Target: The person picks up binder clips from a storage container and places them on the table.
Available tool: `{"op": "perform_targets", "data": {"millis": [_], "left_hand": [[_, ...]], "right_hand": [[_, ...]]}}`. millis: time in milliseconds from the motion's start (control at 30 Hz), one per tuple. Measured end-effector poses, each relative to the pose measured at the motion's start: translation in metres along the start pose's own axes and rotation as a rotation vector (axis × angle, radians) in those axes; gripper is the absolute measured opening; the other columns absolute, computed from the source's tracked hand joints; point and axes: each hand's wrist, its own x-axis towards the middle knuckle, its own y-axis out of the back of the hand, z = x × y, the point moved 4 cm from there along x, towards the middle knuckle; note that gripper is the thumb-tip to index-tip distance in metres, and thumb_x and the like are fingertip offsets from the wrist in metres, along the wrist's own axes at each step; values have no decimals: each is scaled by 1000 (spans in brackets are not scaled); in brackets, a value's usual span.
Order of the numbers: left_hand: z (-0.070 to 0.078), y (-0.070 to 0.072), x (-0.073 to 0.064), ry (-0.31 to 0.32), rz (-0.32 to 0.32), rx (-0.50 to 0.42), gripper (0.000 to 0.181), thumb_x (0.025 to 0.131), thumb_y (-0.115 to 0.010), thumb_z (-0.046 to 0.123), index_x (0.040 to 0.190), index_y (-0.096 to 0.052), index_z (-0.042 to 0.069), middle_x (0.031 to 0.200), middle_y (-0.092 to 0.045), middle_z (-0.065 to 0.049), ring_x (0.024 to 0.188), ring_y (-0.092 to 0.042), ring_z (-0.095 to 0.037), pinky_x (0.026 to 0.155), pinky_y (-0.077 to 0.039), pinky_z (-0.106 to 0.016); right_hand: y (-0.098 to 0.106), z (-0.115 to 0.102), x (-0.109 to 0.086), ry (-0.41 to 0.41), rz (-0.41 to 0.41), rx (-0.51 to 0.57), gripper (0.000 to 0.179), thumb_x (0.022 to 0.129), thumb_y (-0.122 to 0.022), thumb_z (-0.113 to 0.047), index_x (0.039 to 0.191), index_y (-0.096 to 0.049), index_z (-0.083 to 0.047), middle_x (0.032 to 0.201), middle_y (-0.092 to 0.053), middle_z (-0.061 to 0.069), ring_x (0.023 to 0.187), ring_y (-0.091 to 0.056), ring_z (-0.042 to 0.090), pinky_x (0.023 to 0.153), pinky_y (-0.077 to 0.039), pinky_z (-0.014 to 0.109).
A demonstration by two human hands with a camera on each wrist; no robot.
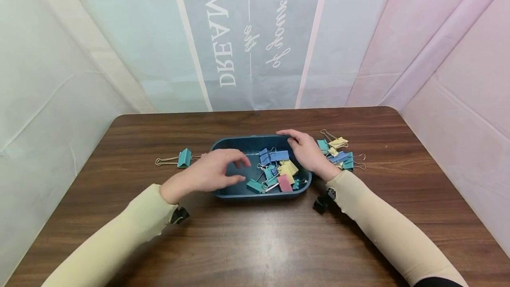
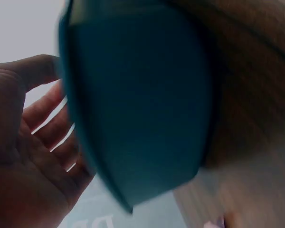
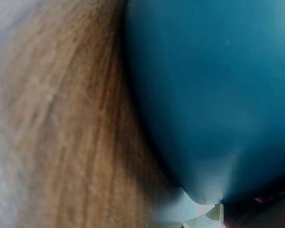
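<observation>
A dark teal plastic bin [image 1: 260,196] holds several binder clips in blue, teal, yellow and pink, such as a pink binder clip [image 1: 284,184], mostly in its right half. Over the bin's left end hovers my left hand [image 1: 209,171], thumb and fingers apart and loosely bent, nothing between them. In the left wrist view the bin's outer wall [image 2: 142,104] stands beside that hand's palm. My right hand [image 1: 308,150] grips the bin's rim at the back right corner; its outer fingers are mostly hidden. The bin's wall [image 3: 218,95] fills much of the right wrist view.
On the brown wooden table [image 1: 255,242], a teal binder clip [image 1: 184,158] lies left of the bin, with another partly hidden behind the left hand. Right of the bin sits a pile of yellow, blue and teal clips [image 1: 338,157]. A printed curtain [image 1: 255,83] hangs behind the table.
</observation>
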Motion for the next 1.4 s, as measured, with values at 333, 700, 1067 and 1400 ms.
{"op": "perform_targets", "data": {"millis": [333, 700, 1067, 1400], "left_hand": [[2, -30, 18, 41, -175, 55, 34, 89, -77, 25, 120, -67, 17, 117, -65, 4, 106, -59, -14, 94, -48, -37], [0, -38, 24, 47, -210, 98, 27, 88, -79, 23, 113, -69, 21, 108, -63, 8, 96, -56, -12, 87, -48, -34], [-4, -37, 26, 19, -202, 45, 18, 86, -81, 24, 93, -64, 23, 91, -61, 7, 85, -55, -13, 78, -46, -31], [-8, -29, 22, -17, -179, -137, 15, 88, -79, 22, 100, -71, 18, 98, -63, 8, 87, -60, -10, 76, -51, -28]], "right_hand": [[0, 1, 0, -11, 3, 2, 39, 108, -39, -12, 142, -55, -24, 90, -52, 13, 49, -33, 23, 55, -37, 39], [2, -2, -1, -5, 4, 6, 39, 108, -39, -12, 142, -55, -24, 84, -47, 14, 47, -34, 23, 50, -37, 37], [2, -2, 0, 1, 4, 11, 39, 108, -40, -11, 141, -56, -25, 88, -52, 14, 46, -33, 22, 50, -36, 36], [0, 0, 0, -8, -16, 27, 39, 108, -40, -12, 143, -54, -22, 107, -59, 14, 44, -33, 21, 45, -36, 35]]}}
